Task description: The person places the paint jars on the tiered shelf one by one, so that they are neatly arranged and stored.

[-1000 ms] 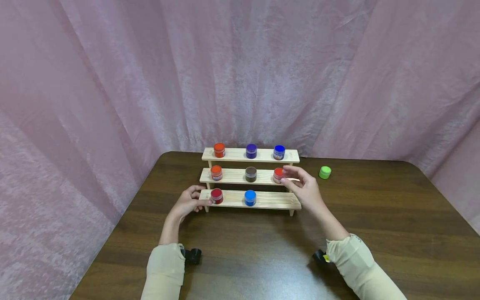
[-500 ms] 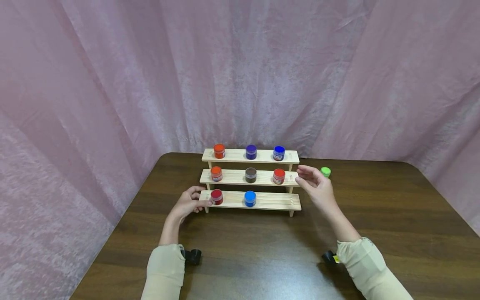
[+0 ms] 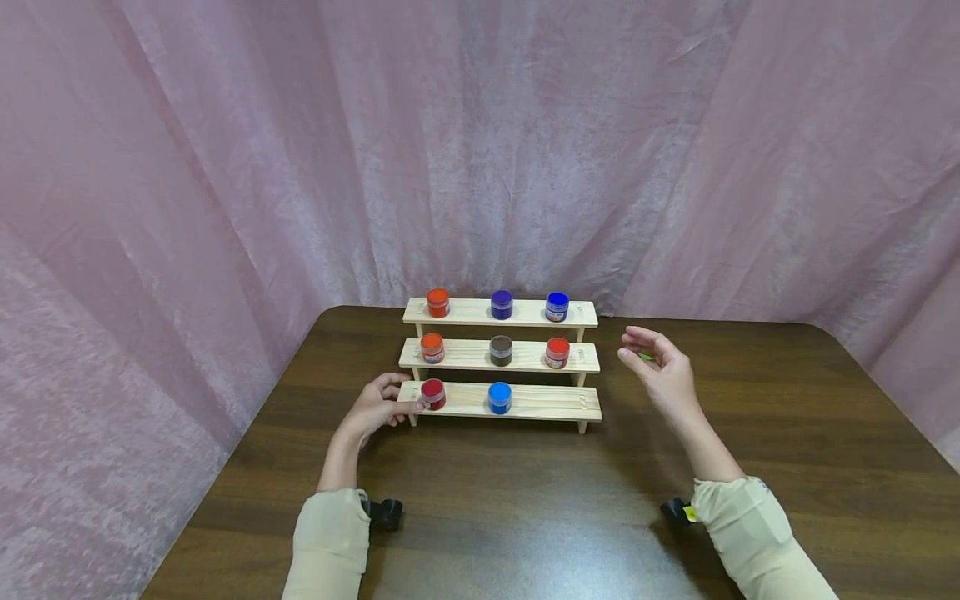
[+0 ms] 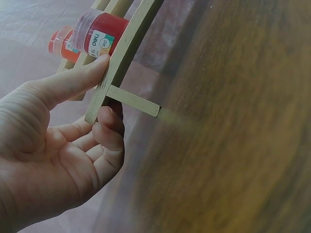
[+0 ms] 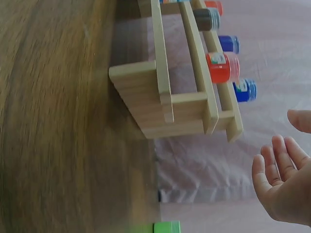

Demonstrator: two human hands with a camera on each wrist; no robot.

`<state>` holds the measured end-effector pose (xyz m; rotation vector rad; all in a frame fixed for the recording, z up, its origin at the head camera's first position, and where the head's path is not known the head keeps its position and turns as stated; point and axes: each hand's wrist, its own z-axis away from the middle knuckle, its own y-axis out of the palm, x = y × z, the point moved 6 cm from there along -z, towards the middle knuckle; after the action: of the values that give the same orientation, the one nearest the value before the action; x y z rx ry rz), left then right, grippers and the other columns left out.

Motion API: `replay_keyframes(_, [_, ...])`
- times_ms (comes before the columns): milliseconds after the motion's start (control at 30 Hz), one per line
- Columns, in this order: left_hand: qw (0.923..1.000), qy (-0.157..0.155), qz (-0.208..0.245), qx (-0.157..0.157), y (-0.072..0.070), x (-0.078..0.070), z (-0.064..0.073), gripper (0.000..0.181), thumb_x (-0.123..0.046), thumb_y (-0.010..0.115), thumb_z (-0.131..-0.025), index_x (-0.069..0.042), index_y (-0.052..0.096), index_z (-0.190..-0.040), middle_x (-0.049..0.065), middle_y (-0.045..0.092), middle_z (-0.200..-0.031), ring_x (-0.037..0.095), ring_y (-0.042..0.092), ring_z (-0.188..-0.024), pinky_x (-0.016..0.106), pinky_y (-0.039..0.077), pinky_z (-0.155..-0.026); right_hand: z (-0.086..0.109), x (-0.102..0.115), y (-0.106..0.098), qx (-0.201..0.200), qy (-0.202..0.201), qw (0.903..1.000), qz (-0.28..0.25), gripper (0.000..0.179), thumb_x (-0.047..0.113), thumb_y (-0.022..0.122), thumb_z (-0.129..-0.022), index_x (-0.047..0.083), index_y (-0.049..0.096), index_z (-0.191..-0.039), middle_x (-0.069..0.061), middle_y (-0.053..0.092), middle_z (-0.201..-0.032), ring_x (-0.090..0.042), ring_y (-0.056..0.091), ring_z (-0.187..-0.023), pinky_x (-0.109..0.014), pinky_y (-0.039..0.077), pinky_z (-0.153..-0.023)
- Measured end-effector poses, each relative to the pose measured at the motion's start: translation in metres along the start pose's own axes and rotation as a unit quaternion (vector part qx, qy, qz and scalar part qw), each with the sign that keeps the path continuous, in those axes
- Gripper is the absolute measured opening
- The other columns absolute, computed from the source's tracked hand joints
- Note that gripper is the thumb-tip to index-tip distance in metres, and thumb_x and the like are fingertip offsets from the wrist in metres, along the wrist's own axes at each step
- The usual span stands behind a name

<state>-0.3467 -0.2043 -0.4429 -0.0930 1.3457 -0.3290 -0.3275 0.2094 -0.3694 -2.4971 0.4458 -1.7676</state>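
A three-step wooden rack carries small paint jars. My left hand grips the left end of its lowest step, thumb on top beside a dark red paint jar and fingers curled beneath. A light blue jar sits mid-step. On the middle step stand an orange jar, a dark brown jar and a red jar. My right hand is in the air right of the rack, fingers relaxed and holding nothing. It mostly hides a green jar in the head view.
The top step holds an orange-red jar, a purple jar and a blue jar. The rack stands toward the back of a brown wooden table. Behind it hangs a pink curtain.
My right hand has moved away from the red jar on the middle step, rightward toward the green jar. The left hand keeps its grip on the rack.
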Motion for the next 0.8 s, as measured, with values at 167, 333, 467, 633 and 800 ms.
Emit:
replay_keyframes(167, [1.0000,0.003,0.003,-0.007,-0.001,0.007,-0.004,0.066,-0.006,0.074,-0.083,0.006,0.041,-0.138,-0.001,0.058,-0.082,0.010,0.052,-0.063,0.023,0.044,-0.055,-0.001,-0.007,-0.005,-0.007,0.006,0.9999,0.009,0.038,0.011,0.066,-0.092,-0.003,0.057,-0.127,0.030,0.062,-0.098,0.011,0.057,-0.094,-0.006,0.046,-0.082])
replay_keyframes(333, [0.9999,0.011,-0.005,-0.011,-0.001,0.014,-0.009,0.065,-0.008,0.075,-0.083,0.004,0.042,-0.137,-0.001,0.059,-0.082,0.009,0.052,-0.062,0.022,0.044,-0.055,-0.001,-0.014,-0.011,-0.017,0.016,0.9997,0.009,0.033,0.011,0.067,-0.092,0.005,0.060,-0.124,0.031,0.062,-0.098,0.011,0.058,-0.094,-0.005,0.045,-0.082])
replay_keyframes(467, [0.9999,0.013,-0.005,-0.010,0.000,0.015,-0.009,0.062,-0.008,0.075,-0.082,0.002,0.044,-0.136,-0.001,0.058,-0.082,0.010,0.052,-0.063,0.022,0.044,-0.056,-0.003,-0.019,-0.020,-0.037,0.020,0.9991,-0.003,0.027,0.010,0.066,-0.092,0.017,0.062,-0.117,0.029,0.063,-0.098,0.010,0.058,-0.092,-0.004,0.045,-0.081])
replay_keyframes(633, [0.9999,0.013,-0.006,-0.010,0.000,0.016,-0.009,0.062,-0.008,0.075,-0.082,0.002,0.044,-0.136,0.000,0.059,-0.082,0.011,0.052,-0.064,0.022,0.044,-0.056,-0.006,-0.026,-0.029,-0.056,0.017,0.9974,-0.041,0.028,0.006,0.068,-0.090,0.025,0.063,-0.109,0.024,0.067,-0.096,0.008,0.060,-0.088,-0.004,0.047,-0.079])
replay_keyframes(800, [0.9998,0.015,-0.009,-0.011,-0.002,0.016,-0.009,0.063,-0.009,0.074,-0.083,0.002,0.043,-0.137,0.000,0.058,-0.083,0.011,0.052,-0.064,0.022,0.044,-0.056,-0.012,-0.029,-0.038,-0.076,0.001,0.9959,-0.049,0.028,0.005,0.068,-0.089,0.025,0.065,-0.108,0.024,0.068,-0.095,0.007,0.062,-0.088,-0.004,0.047,-0.079])
